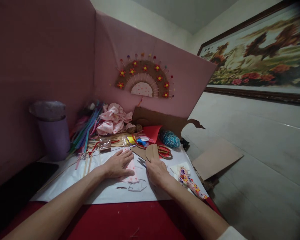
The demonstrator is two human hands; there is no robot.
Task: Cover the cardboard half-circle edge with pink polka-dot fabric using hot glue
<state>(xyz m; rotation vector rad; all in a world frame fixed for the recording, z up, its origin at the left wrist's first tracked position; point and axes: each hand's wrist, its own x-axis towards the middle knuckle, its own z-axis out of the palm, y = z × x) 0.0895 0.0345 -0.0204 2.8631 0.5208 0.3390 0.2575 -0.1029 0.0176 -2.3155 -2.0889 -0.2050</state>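
My left hand (118, 165) lies flat, fingers stretched, on a piece of white cloth with pink dots (132, 173). In my right hand (157, 171) is a half-round cardboard piece (152, 152), gripped at its lower edge and tilted up. Dark scissor blades (141, 162) show just left of that hand. Red scissor handles (165, 152) lie behind it; whether they belong to those blades I cannot tell. A clear plastic scrap (137, 186) lies on the white sheet below the cloth.
A pink board (185, 80) carries a cardboard arch (150, 68) with red flowers. Behind my hands lie pink fabric (112, 118), blue yarn (170, 139), red paper (152, 132) and thin sticks (110, 139). At left stands a purple cup (53, 138); flowered cloth (192, 185) lies right.
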